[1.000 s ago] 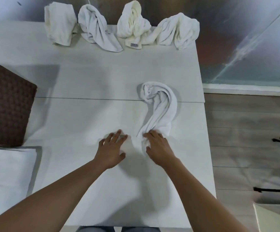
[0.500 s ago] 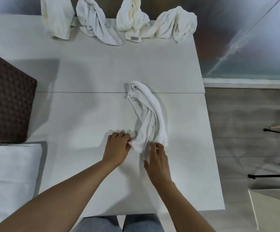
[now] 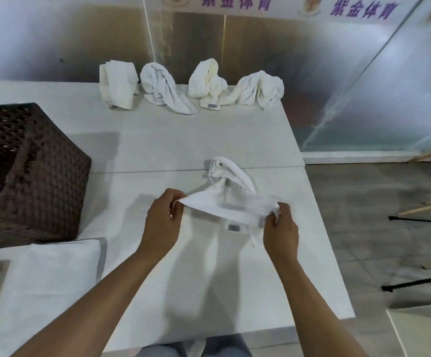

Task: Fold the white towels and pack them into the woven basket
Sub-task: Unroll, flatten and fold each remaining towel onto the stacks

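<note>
Meanwhile both hands (image 3: 161,222) (image 3: 281,231) pinch towel (image 3: 231,204) edge; woven basket (image 3: 32,173) interior dark.

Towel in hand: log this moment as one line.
left hand pinches towel | right hand pinches opposite corner | towel unfolded | basket left

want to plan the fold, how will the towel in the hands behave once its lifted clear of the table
Probably floppy: the towel sags between the left hand and right hand, its far end still bunched on the table. Likely light, since pinched corners alone carry it. It should drape rather than hold shape, so spread it flat first.
</note>
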{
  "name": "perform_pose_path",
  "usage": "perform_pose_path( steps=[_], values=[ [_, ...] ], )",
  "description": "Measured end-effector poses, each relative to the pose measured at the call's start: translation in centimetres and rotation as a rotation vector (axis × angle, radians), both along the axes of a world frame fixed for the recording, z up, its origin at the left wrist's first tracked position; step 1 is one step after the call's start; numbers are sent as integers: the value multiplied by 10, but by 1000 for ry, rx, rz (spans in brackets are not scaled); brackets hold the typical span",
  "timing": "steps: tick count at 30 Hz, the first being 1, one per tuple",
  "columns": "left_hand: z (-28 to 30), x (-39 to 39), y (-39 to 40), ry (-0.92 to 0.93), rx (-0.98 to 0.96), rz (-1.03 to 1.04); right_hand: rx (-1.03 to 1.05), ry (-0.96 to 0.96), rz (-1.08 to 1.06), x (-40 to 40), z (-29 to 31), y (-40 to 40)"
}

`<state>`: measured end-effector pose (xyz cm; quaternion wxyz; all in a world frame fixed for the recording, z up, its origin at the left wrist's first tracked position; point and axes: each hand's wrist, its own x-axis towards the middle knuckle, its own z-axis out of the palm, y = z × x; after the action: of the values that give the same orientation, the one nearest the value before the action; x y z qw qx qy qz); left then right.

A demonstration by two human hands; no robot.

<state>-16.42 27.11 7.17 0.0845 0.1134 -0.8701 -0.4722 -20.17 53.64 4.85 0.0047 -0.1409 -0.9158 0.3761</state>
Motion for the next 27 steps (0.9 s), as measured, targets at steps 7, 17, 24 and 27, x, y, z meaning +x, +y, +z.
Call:
perform_pose_path(
  steps=[7,17,24,27],
  values=[
    [68,0,-38,256,78,101,-461,90,-14,9,102,-14],
    [164,-3,-76,482,265,134,-128,234,109,-7,201,-27],
    [227,-29,-90,581,382,109,-372,522,-11,-56,265,-53],
    [265,-61,-95,616,365,116,-500,536,4,-97,302,-64]
  ],
)
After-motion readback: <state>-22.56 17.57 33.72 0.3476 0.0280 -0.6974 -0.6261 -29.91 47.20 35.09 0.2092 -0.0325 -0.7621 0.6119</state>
